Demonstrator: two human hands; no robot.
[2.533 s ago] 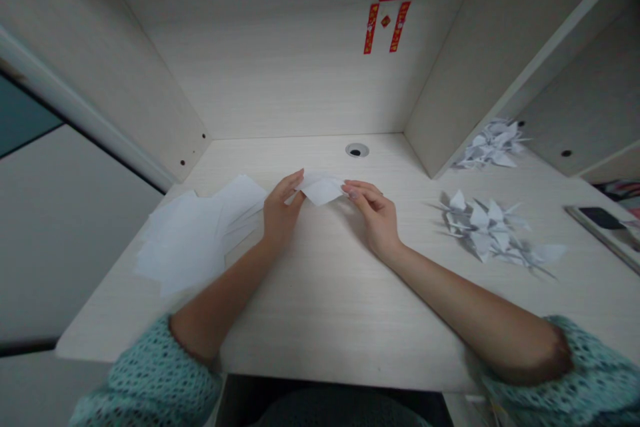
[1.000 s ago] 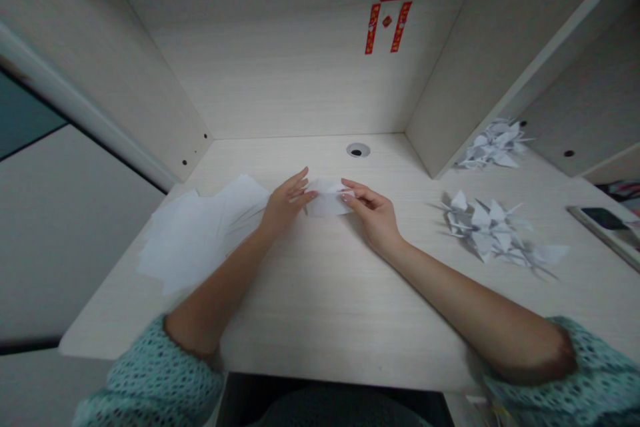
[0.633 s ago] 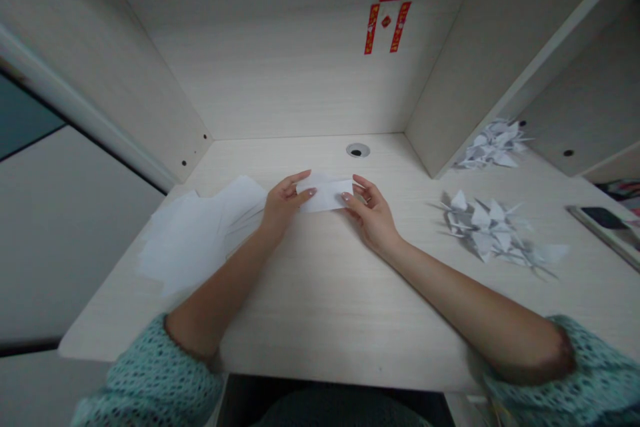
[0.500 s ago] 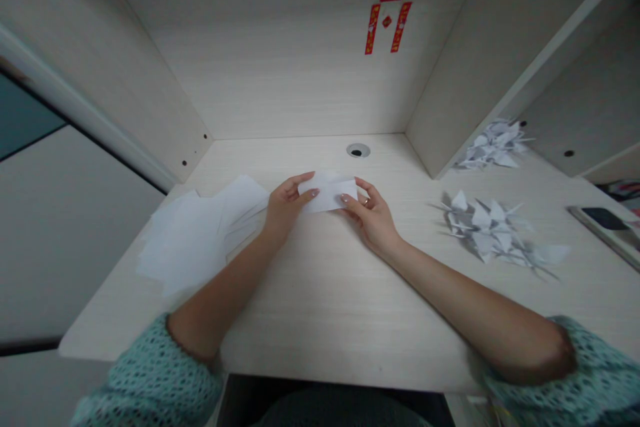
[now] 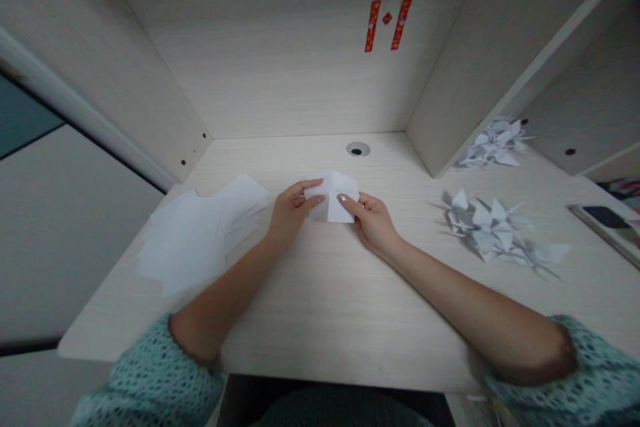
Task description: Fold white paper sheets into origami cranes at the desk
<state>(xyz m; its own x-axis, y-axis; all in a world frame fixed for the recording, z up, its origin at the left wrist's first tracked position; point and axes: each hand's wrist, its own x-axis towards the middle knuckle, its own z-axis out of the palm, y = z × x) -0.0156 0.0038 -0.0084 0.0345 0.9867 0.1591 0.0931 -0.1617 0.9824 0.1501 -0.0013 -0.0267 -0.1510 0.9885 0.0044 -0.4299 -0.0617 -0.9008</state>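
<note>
Between my two hands is a small white sheet of paper (image 5: pixel 342 212) with a crease running down its middle, held over the desk. My left hand (image 5: pixel 293 209) pinches its left edge, thumb on top and fingers behind. On the right edge, my right hand (image 5: pixel 373 219) grips the sheet with the thumb on its face; a ring shows on one finger. The paper's far side and the fingertips behind it are hidden. Left of my left hand lies a spread stack of white paper sheets (image 5: pixel 195 237).
Folded white paper cranes (image 5: pixel 493 223) lie in a heap to the right, with another heap of paper cranes (image 5: pixel 495 141) behind the side panel. A phone (image 5: pixel 607 230) rests at the far right. A cable hole (image 5: pixel 359 149) sits near the back wall.
The paper has been turned and opened out, and its middle crease now runs up and down. Both hands have shifted slightly and still hold its edges.
</note>
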